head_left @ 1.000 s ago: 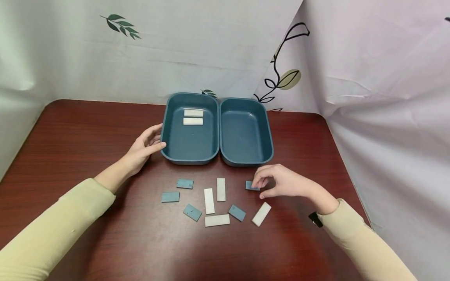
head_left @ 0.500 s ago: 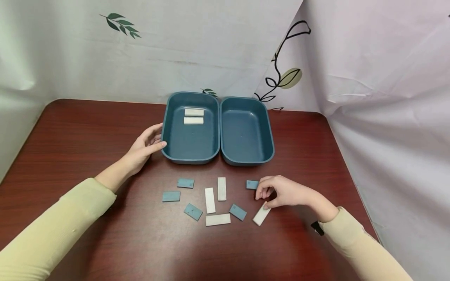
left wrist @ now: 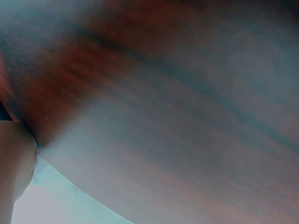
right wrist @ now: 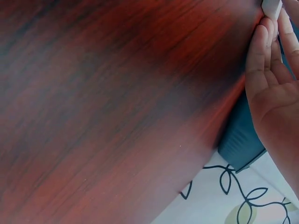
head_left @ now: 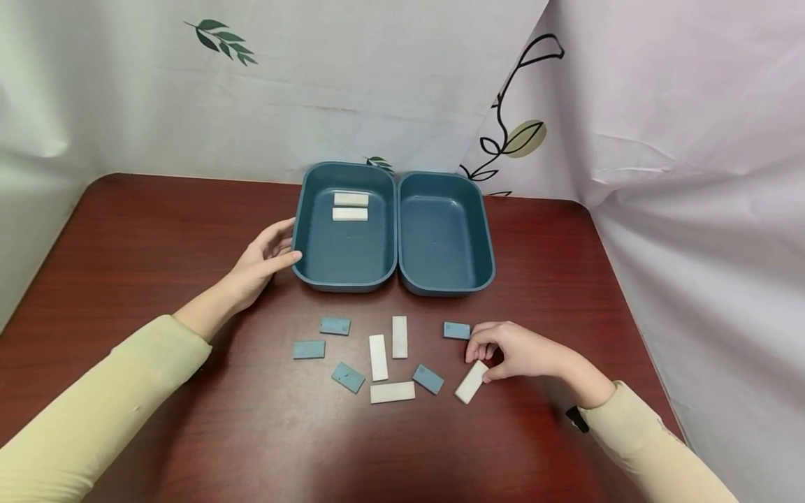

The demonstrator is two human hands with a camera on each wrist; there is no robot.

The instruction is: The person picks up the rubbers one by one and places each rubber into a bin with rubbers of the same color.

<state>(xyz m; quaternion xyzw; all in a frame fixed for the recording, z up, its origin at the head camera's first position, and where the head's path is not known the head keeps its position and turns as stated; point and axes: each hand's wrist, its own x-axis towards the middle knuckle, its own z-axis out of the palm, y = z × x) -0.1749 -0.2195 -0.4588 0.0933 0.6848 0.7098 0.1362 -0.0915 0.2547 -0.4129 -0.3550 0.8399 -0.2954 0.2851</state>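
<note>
White block lies slantwise on the counter, at your right hand. Your right hand is bent nearly closed and pinches the upper end of this block, the thumb at its right long edge and the fingertips at the other side. In your right wrist view, the white end shows at the fingertips.

Just beyond your fingers lies one blue block. To the left of the pinched block you have a second blue block, tilted, and then three other white blocks: two stand lengthwise, and one lies across below them. Further left are three more blue blocks.

Behind these, two blue trays stand side by side. The left tray holds two white pieces, one behind the other; the right tray is next to it. Your left hand is half open and holds the left tray, thumb on the rim, fingers against the outer wall. Behind the counter hangs a pale curtain with leaf drawings.
</note>
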